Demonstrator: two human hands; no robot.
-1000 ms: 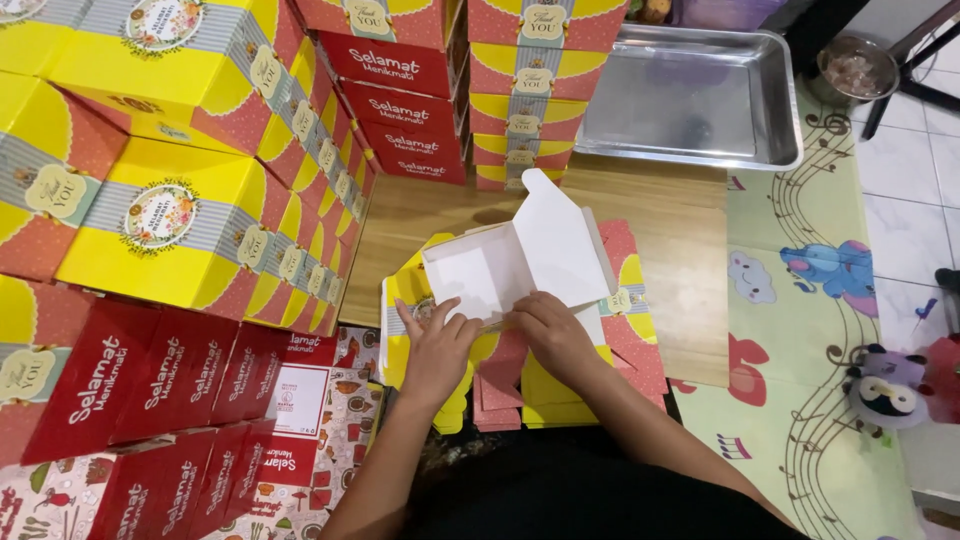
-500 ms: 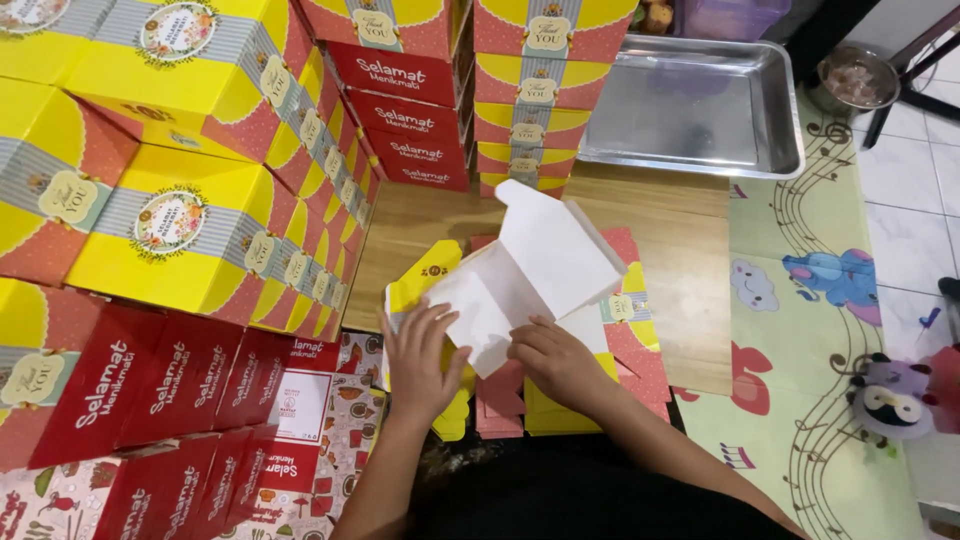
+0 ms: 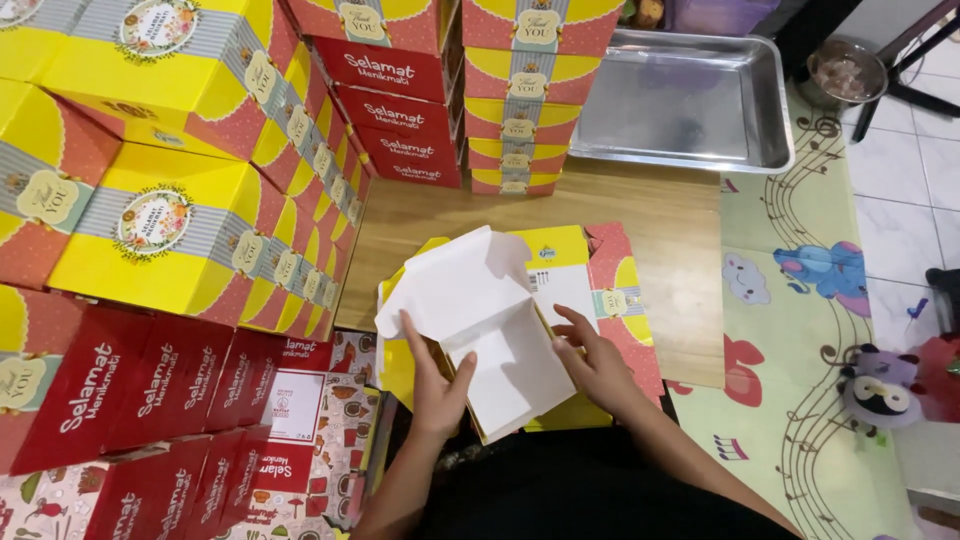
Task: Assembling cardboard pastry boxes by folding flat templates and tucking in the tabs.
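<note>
A half-folded cardboard box [image 3: 490, 320], white inside, lies open-flapped atop flat yellow-red box blanks [image 3: 610, 290].
</note>
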